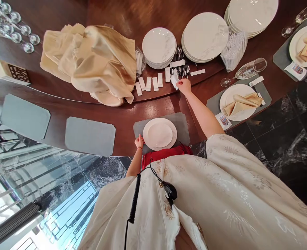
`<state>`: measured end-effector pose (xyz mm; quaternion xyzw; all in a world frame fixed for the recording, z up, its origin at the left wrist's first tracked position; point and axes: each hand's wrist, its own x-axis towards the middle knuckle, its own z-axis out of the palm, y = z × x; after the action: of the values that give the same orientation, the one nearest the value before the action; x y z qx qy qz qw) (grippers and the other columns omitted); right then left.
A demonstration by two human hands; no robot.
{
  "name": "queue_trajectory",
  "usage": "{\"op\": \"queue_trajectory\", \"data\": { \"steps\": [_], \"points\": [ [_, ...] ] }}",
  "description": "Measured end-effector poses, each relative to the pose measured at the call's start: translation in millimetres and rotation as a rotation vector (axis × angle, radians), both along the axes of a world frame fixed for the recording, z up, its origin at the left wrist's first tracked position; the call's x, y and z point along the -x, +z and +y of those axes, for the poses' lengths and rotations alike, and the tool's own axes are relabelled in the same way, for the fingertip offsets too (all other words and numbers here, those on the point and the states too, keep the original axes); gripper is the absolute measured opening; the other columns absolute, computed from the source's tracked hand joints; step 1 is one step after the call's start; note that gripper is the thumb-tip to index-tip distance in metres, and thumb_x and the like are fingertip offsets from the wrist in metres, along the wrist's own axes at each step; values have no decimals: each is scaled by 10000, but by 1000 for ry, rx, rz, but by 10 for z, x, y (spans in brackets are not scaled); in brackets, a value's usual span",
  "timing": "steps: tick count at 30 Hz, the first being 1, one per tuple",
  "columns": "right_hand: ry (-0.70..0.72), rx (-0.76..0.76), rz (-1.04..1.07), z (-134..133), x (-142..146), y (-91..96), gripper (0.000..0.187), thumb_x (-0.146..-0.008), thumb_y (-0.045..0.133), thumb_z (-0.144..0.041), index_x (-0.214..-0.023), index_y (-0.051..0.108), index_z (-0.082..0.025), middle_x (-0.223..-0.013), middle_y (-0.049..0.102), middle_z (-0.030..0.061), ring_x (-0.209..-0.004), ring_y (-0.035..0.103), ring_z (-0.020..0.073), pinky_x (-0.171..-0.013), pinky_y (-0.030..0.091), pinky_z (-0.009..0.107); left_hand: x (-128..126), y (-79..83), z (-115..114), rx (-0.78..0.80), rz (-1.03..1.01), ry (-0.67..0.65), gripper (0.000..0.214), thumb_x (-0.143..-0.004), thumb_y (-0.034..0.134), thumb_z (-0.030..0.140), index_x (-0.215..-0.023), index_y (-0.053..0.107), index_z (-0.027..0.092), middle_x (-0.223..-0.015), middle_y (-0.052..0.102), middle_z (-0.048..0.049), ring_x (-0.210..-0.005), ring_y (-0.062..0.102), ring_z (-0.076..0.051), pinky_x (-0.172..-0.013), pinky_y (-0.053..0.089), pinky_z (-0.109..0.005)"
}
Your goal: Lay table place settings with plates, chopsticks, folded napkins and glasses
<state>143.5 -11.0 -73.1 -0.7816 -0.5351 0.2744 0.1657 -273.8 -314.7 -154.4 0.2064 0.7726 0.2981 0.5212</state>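
Paper slip (174, 80) sits pinched in the right hand (184, 86) just above frame centre, its long axis tilted toward upper left. The left hand (139, 141) (well apart, lower in frame) touches a white plate (172, 137) at its rim.

Nothing legible anywhere: only a small printed card (223, 121) at the near right place setting and a second card (295, 71) at the far right, each bearing a colourful crest too small to read, and a lattice-patterned box (19, 73) at far left, without readable lettering
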Motion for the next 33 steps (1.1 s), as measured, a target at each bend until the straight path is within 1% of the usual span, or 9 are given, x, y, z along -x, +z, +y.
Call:
{"op": "queue_trajectory", "data": {
  "steps": [3, 6, 10, 12, 14, 18, 23, 27, 33],
  "points": [
    [50, 64, 162, -646, -99, -25, 122, -1011, 629, -251, -1048, 696, -156, -1085, 741, 104, -959, 681, 191, -946, 601, 333, 16, -41, 21, 15, -7, -13, 659, -836, 597, 805, -640, 619, 176, -609, 633, -87, -517, 605, -169, -510, 538, -308],
    [74, 330, 319, -1336, -191, -119, 111, -1036, 573, -232, -1090, 667, -205, -925, 722, 46, -735, 672, 168, -714, 621, 312, 39, -80, 55, 18, -11, -30, 666, -832, 592, 814, -645, 612, 175, -610, 626, -80, -512, 602, -164, -506, 530, -306],
    [166, 578, 264, -1905, -291, -287, 63, -986, 654, -241, -1003, 709, -214, -756, 677, 9, -632, 635, 157, -657, 586, 285, 64, -95, 91, 11, -37, -47, 665, -807, 615, 821, -663, 614, 172, -621, 637, -84, -542, 617, -170, -527, 533, -305],
    [189, 559, 190, -2035, -321, -377, 66, -946, 693, -235, -978, 744, -211, -764, 699, 19, -683, 663, 170, -733, 589, 295, 71, -89, 95, -3, -51, -59, 648, -803, 634, 806, -692, 633, 168, -629, 647, -85, -563, 627, -175, -551, 545, -312],
    [149, 433, 152, -2129, -334, -474, 157, -902, 712, -213, -1048, 771, -200, -871, 751, 47, -800, 703, 192, -847, 587, 315, 72, -82, 94, -14, -62, -67, 630, -814, 639, 788, -716, 649, 167, -637, 656, -91, -587, 637, -184, -573, 555, -323],
    [-115, 209, 157, -2336, -316, -696, 404, -816, 742, -193, -1218, 750, -149, -1070, 788, 117, -958, 730, 226, -965, 574, 357, 72, -85, 97, -27, -61, -76, 594, -836, 636, 755, -735, 657, 169, -660, 671, -94, -617, 644, -184, -606, 569, -327],
    [-308, 175, 187, -2523, -245, -913, 228, -853, 652, -238, -994, 807, -148, -999, 808, 122, -930, 760, 246, -948, 597, 377, 94, -102, 128, -36, -9, -136, 445, -756, 782, 600, -721, 691, 166, -664, 665, -50, -662, 643, -168, -685, 594, -316],
    [-344, 156, 170, -2516, -188, -920, 237, -844, 638, -229, -965, 826, -148, -994, 817, 121, -938, 771, 253, -958, 591, 357, 100, -67, 151, -40, 9, -174, 352, -710, 839, 488, -757, 746, 152, -705, 701, -54, -714, 660, -182, -732, 605, -328],
    [-282, 187, 119, -2468, -139, -717, 202, -842, 663, -204, -943, 834, -169, -1057, 821, 114, -1035, 760, 253, -1016, 558, 323, 57, 56, 153, -80, 45, -177, 322, -727, 832, 465, -769, 768, 153, -731, 726, -73, -776, 676, -193, -743, 595, -312]
  ]
}}
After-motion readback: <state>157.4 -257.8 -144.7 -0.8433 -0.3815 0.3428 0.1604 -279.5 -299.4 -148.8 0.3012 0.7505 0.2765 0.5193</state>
